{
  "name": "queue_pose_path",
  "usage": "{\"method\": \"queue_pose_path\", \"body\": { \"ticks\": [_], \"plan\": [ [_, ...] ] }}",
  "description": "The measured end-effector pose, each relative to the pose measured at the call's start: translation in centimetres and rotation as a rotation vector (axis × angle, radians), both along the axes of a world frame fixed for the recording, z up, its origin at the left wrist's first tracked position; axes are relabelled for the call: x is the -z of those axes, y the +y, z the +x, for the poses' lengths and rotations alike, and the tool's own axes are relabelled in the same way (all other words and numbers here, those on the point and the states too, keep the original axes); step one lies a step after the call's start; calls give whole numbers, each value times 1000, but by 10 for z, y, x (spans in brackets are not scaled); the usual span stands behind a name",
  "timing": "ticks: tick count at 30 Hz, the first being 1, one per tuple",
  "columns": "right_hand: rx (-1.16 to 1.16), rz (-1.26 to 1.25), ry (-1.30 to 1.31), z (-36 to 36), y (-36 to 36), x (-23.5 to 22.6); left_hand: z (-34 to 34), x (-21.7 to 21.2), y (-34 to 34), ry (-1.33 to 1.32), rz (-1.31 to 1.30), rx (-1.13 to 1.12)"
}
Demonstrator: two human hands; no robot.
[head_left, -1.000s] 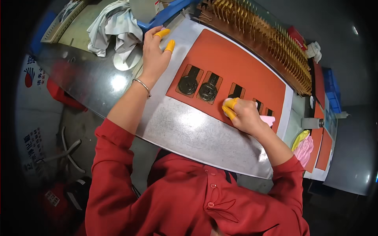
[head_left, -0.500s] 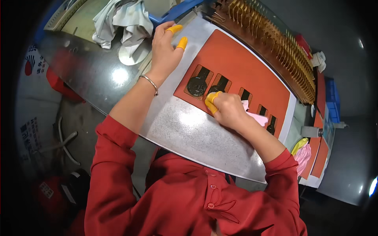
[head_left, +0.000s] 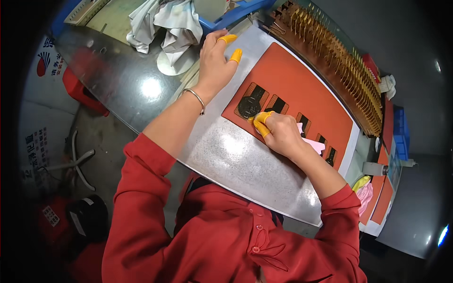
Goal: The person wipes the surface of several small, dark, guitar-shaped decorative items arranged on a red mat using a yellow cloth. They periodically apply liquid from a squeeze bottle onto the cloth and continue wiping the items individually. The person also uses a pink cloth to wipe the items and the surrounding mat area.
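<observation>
My right hand (head_left: 283, 136), with yellow finger cots on its fingertips, is closed around a pink cloth (head_left: 314, 145) that sticks out below the palm. Its fingertips press beside the lower edge of a black, round-headed, strap-shaped pattern on a brown mesh-patterned backing (head_left: 250, 104). Several similar pieces, such as the one at the right end (head_left: 331, 157), lie in a row along the near part of an orange mat (head_left: 297, 80); my right hand partly covers the second. My left hand (head_left: 217, 66) is open at the mat's left, yellow cots on thumb and index finger, holding nothing.
Along the mat's far side runs a brown rack (head_left: 335, 70) with rows of gold-coloured prongs. White cloths (head_left: 179, 28) hang near a blue tray (head_left: 231, 16) at the back left. At the right are a bottle (head_left: 375, 169) and pink and yellow cloths (head_left: 363, 193).
The whole view has shifted slightly. My right hand has slid a little left across the mat, from the second piece toward the first. My left hand stays almost in place.
</observation>
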State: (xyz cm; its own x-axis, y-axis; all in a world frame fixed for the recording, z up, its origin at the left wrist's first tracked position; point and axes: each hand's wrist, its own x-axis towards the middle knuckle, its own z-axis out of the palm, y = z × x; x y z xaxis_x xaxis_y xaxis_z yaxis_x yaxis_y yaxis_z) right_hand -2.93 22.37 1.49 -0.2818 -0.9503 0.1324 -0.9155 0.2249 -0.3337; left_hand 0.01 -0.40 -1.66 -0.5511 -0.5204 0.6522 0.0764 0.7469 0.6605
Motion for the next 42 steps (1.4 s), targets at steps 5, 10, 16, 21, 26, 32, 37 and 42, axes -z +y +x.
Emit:
{"method": "queue_pose_path", "body": {
  "ticks": [5,10,16,21,26,32,37,42],
  "plan": [
    [174,-51,91,-34,-37,11,-1,-3,2,-7,1,11],
    [129,-33,122,-18,-45,5,2,0,-3,10,8,-4],
    [166,-60,153,-26,-71,2,1,-6,6,9,-11,44],
    [-86,-21,69,18,-55,-3,5,-12,4,78,37,68],
    [-179,-120,-96,30,-19,-32,14,-38,5,199,95,172],
    [271,-496,-943,-50,-38,-114,49,-85,-27,364,39,-75],
    [177,-893,-1379,-98,-101,-128,31,-78,-71,271,67,-145],
    [111,-890,-1562,-115,-163,-125,3,-67,-84,104,127,-93]
  ]
}}
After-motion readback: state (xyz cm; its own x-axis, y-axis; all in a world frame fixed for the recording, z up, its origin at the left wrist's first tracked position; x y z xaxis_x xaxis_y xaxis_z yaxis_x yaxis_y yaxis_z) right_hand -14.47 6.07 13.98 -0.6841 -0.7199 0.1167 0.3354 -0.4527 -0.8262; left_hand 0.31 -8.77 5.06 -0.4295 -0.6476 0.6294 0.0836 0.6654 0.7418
